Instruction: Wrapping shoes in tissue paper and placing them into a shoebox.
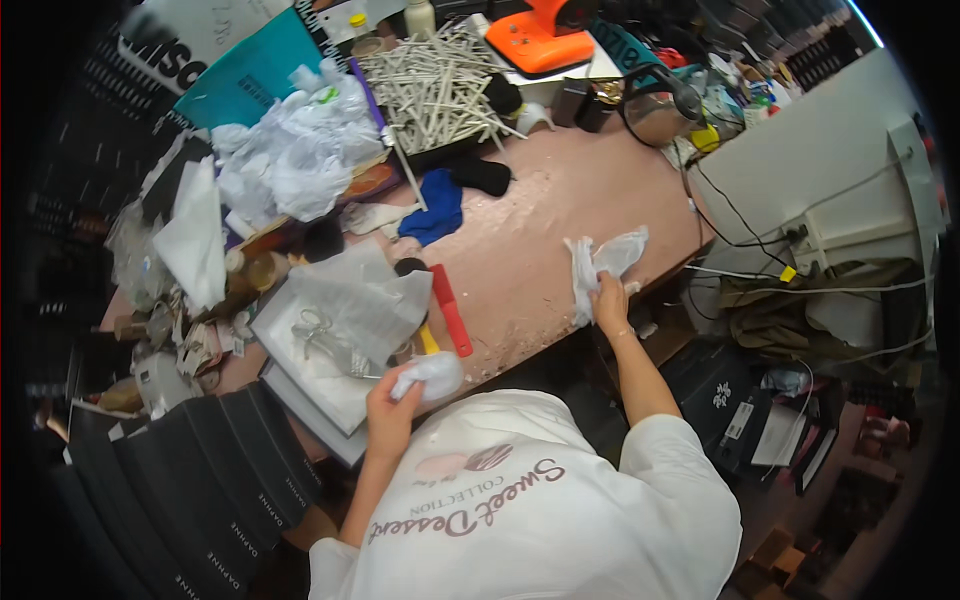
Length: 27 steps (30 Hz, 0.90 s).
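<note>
Left hand [388,412] is closed around a wadded white plastic bag [430,375] at the desk's [540,230] near edge. Right hand [609,303] grips a crumpled clear bag [600,262] at the right edge, lifted, probably to shake it open.

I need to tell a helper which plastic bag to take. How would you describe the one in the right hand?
Start at the pinkish worktable and go to its near right edge. There the right hand grips a crumpled clear plastic bag lying on bare tabletop. Unlike the heap of white bags at the far left, it lies alone.
</note>
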Tool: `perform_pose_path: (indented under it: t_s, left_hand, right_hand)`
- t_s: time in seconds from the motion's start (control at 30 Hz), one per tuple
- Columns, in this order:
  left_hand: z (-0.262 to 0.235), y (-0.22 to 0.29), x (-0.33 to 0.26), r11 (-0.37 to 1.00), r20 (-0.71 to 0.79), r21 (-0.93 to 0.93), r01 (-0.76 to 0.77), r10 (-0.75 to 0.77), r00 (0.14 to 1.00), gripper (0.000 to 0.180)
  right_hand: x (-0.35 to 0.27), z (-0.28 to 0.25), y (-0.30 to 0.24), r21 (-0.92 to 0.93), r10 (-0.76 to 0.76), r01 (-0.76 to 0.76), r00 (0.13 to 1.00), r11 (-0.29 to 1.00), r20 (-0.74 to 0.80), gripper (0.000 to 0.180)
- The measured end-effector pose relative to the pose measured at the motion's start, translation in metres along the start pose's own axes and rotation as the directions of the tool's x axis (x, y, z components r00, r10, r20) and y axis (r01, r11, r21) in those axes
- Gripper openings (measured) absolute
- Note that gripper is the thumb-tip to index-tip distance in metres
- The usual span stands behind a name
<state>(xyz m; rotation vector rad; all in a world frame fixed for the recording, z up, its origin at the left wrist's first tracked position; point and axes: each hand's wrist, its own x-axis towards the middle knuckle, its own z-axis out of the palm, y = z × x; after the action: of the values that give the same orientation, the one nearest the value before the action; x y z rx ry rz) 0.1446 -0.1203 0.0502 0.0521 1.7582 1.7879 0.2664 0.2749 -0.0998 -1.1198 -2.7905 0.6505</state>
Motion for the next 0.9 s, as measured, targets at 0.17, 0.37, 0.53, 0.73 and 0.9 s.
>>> perform_pose_path:
  t_s: [0.17, 0.37, 0.53, 0.73, 0.9]
  left_hand:
    - [0.001, -0.008, 0.007, 0.998, 0.064, -0.056, 0.032, -0.028, 0.998, 0.025]
    - [-0.007, -0.010, 0.015, 0.984, -0.034, -0.119, -0.130, 0.127, 0.991, 0.035]
    - [-0.021, 0.001, 0.011, 0.969, -0.231, -0.156, -0.191, 0.152, 0.961, 0.051]
    - [-0.023, 0.012, -0.001, 0.987, -0.036, 0.039, -0.154, 0.155, 0.987, 0.063]
    - [-0.068, -0.011, -0.013, 0.983, -0.066, -0.172, -0.060, 0.050, 0.997, 0.066]
  right_hand:
    - [-0.113, 0.075, -0.105, 0.326, -0.553, 0.446, 0.662, 0.833, 0.507, 0.027]
    - [-0.092, 0.082, -0.139, 0.417, -0.510, 0.394, 0.167, 0.819, 0.844, 0.030]
    - [-0.047, -0.026, -0.220, 0.098, -0.511, 0.772, 0.315, 0.629, 0.800, 0.031]
    - [-0.058, -0.060, -0.313, 0.712, -0.803, 0.374, 0.325, 0.595, 0.500, 0.053]
    - [-0.067, -0.037, -0.283, 0.772, -0.800, 0.211, 0.122, 0.600, 0.588, 0.049]
